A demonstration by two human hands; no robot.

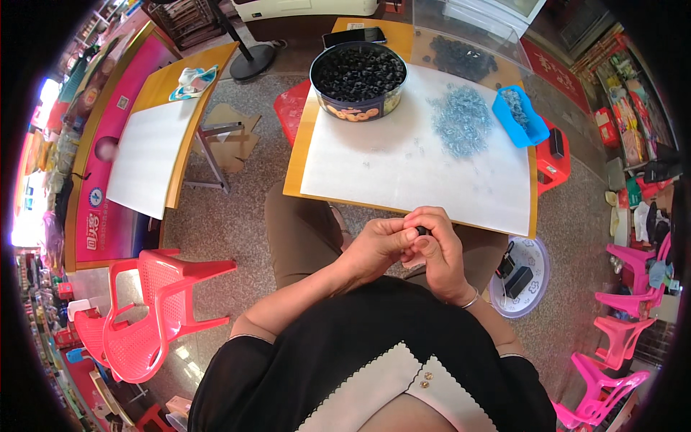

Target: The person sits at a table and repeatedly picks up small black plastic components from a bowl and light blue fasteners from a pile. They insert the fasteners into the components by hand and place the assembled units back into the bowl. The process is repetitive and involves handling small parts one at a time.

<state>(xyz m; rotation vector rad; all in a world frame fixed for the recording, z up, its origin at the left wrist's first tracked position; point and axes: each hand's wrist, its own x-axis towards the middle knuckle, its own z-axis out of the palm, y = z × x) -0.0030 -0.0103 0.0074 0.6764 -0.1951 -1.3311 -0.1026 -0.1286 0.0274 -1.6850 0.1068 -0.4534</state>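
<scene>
Our left hand (383, 248) and right hand (442, 252) are meeting on the near side of the tub (344, 110), slightly to its right, pinching one black piece (422, 230) between fingertips. Clear bits (463, 120) are lying right of the tub, the blue tray (535, 130) sitting farther right; whether we are also gripping a bit, we cannot tell. Judgement: we are working best by steadying with one hand, turning with the other, pressing squarely, and keeping the pinch firm, a slip probably sending the piece lapward.
</scene>
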